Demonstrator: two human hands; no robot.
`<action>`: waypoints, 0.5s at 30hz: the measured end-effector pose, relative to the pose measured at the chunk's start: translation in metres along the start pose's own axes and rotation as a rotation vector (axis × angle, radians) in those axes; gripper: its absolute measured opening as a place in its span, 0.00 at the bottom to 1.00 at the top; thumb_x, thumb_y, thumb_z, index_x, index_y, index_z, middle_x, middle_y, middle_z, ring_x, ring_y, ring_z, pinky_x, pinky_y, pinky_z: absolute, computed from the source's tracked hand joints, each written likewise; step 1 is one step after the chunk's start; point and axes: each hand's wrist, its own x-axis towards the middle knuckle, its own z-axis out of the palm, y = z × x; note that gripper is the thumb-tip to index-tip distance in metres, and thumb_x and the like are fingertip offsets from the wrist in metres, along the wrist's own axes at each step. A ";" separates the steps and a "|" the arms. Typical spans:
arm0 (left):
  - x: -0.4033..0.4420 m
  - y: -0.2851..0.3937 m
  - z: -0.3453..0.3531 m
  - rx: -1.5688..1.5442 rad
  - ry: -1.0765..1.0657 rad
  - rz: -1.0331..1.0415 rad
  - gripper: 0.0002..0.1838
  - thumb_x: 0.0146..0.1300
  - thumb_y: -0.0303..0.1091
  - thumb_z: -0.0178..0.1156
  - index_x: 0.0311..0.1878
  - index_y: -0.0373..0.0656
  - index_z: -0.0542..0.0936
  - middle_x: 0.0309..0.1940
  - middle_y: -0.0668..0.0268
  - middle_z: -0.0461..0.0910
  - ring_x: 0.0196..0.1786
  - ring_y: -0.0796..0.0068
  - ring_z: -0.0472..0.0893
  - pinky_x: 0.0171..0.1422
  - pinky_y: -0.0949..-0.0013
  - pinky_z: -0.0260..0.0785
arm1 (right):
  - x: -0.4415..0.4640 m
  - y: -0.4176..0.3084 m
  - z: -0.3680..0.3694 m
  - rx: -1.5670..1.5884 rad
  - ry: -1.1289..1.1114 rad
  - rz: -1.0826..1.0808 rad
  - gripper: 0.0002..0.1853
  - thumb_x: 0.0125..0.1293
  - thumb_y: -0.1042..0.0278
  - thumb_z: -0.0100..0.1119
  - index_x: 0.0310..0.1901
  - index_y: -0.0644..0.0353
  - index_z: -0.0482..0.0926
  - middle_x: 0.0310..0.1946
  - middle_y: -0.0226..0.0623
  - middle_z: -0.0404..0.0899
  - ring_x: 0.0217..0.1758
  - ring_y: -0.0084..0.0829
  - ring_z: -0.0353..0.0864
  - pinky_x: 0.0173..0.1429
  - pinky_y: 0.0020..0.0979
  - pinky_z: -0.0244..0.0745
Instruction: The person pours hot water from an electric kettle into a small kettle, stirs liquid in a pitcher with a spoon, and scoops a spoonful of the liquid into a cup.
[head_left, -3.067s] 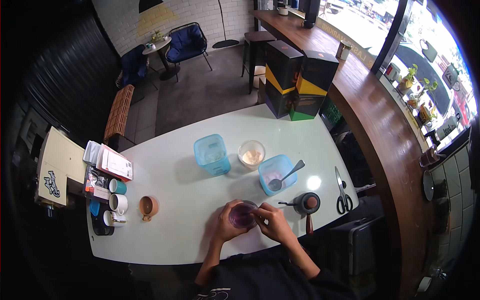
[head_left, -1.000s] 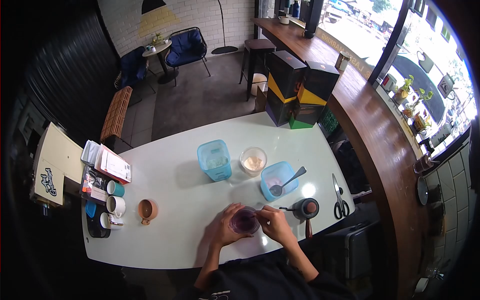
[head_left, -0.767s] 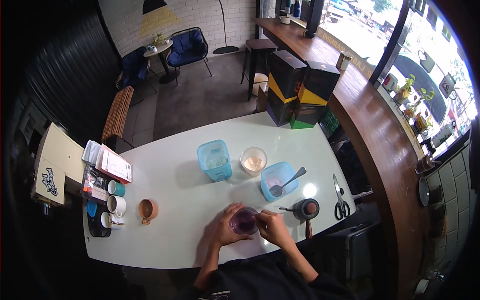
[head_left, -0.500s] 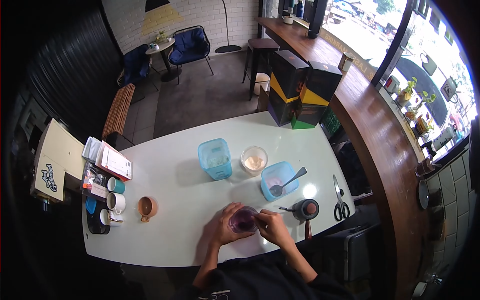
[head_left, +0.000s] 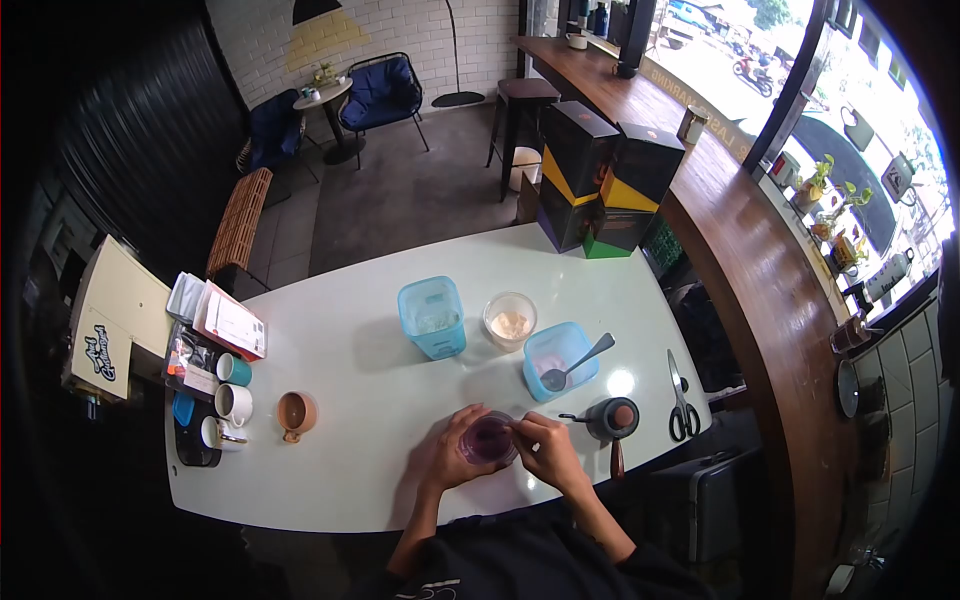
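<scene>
My left hand is wrapped round the side of a clear cup of purple liquid, near the table's front edge. At the cup's right rim, my right hand pinches a thin spoon-like utensil that dips into the liquid; the fingers hide most of it. Beyond the hands stands a blue square tub of pale pink contents with a metal spoon resting in it. Next to it are a clear tub of cream-coloured contents and a taller blue container. A small dark pot with a wooden handle sits right of my right hand.
Black-handled scissors lie at the right edge of the white table. Dark boxes stand stacked at the far right corner. A brown cup stands on the left, beside several mugs and a paper holder.
My right hand has shifted slightly, and the dark shape inside the purple liquid looks different. My left hand keeps its hold on the cup.
</scene>
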 end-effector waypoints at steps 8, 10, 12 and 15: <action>0.000 0.001 -0.001 0.017 0.005 0.017 0.47 0.38 0.40 0.86 0.67 0.47 0.78 0.68 0.54 0.75 0.72 0.53 0.74 0.76 0.54 0.70 | 0.001 -0.003 -0.001 -0.065 -0.012 -0.035 0.03 0.66 0.77 0.67 0.39 0.66 0.86 0.26 0.43 0.78 0.25 0.44 0.80 0.31 0.40 0.73; 0.001 0.001 -0.001 -0.012 0.002 0.011 0.47 0.38 0.40 0.86 0.67 0.46 0.78 0.68 0.54 0.75 0.72 0.54 0.74 0.76 0.54 0.70 | 0.001 -0.003 -0.001 -0.068 -0.068 0.018 0.04 0.67 0.73 0.65 0.37 0.65 0.84 0.29 0.46 0.79 0.30 0.52 0.81 0.35 0.46 0.75; 0.001 0.000 -0.001 -0.010 -0.002 0.007 0.47 0.38 0.40 0.86 0.67 0.46 0.78 0.68 0.54 0.75 0.72 0.54 0.74 0.76 0.54 0.70 | 0.002 -0.003 -0.001 -0.062 -0.080 0.019 0.04 0.67 0.73 0.65 0.37 0.65 0.84 0.29 0.47 0.79 0.31 0.53 0.81 0.36 0.47 0.75; 0.000 -0.002 -0.001 -0.003 -0.010 0.002 0.47 0.38 0.40 0.86 0.67 0.45 0.77 0.68 0.54 0.75 0.72 0.54 0.74 0.76 0.54 0.69 | 0.001 -0.002 0.001 -0.052 -0.102 0.024 0.04 0.66 0.73 0.65 0.37 0.64 0.84 0.30 0.48 0.79 0.32 0.54 0.81 0.37 0.48 0.75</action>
